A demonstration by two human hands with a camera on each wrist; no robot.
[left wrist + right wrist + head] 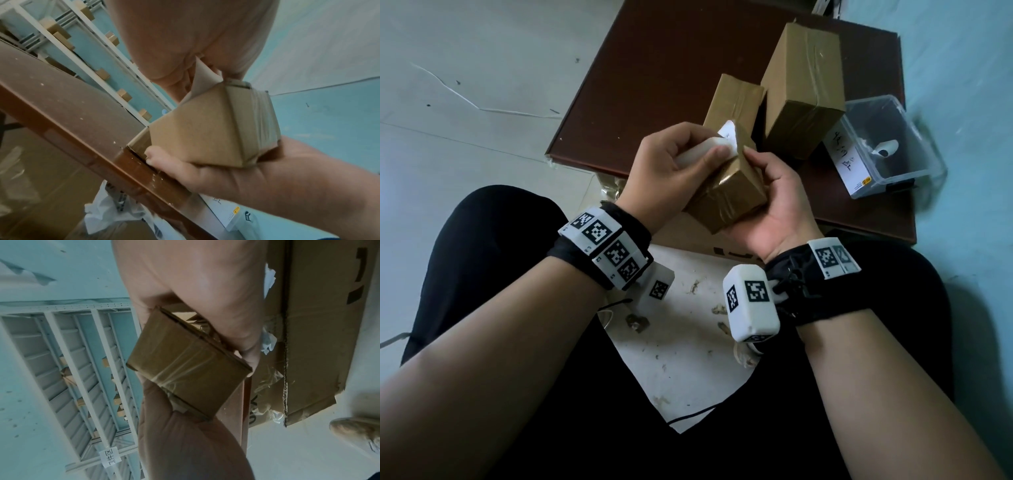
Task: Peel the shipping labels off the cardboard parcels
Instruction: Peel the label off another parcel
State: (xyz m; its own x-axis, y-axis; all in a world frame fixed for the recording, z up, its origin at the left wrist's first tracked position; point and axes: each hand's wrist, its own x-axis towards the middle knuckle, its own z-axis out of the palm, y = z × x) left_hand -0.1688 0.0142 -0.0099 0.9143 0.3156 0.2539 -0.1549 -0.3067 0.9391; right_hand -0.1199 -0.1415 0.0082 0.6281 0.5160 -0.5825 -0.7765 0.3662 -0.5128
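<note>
Parcel (729, 178) in my hands is a small taped cardboard box, held above the near edge of the brown tabletop (654, 85); its long axis runs away from me, far end tilted up toward two more parcels: one (734, 99) just behind, a taller one (801, 92) beside it. My right hand (774, 205) cups the box from below, fingers curled round its near end. My left hand (664, 164) pinches the white shipping label (726, 137), its fingers clenched on the part already lifted off the top face. A clear plastic bin (893, 147) sits to the right.
</note>
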